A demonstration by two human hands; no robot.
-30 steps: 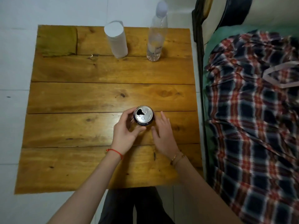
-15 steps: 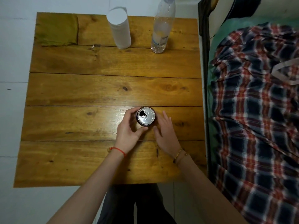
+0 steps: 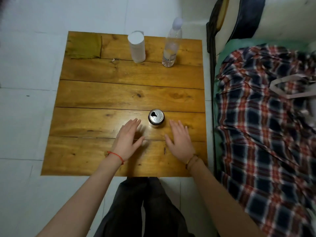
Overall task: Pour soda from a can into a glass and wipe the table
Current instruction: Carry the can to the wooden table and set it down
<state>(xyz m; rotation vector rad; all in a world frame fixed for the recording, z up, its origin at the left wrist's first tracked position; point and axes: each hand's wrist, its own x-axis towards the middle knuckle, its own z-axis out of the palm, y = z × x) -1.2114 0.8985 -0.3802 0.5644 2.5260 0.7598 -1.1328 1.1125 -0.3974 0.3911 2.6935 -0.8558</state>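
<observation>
While both hands lie near the tabletop's near edge, the soda can stands alone between them.
Left hand (image 3: 127, 141): fingers straight and spread over the wooden tabletop (image 3: 102, 100), just left of the can, not touching it, holding nothing; a red string sits at the wrist.
Right hand (image 3: 179, 141): fingers straight, palm down, just right of the can, clear of it and holding nothing; thin bracelets at the wrist.
Soda can (image 3: 156, 118): upright, top already opened, nearer the right edge than the left.
Glass (image 3: 136, 47): tall and pale, possibly frosted, upright by the far edge.
Water bottle (image 3: 171, 47): clear plastic, upright, right of the glass, well apart from the can.
Cloth (image 3: 84, 47): olive green, folded flat in the far left corner.
</observation>
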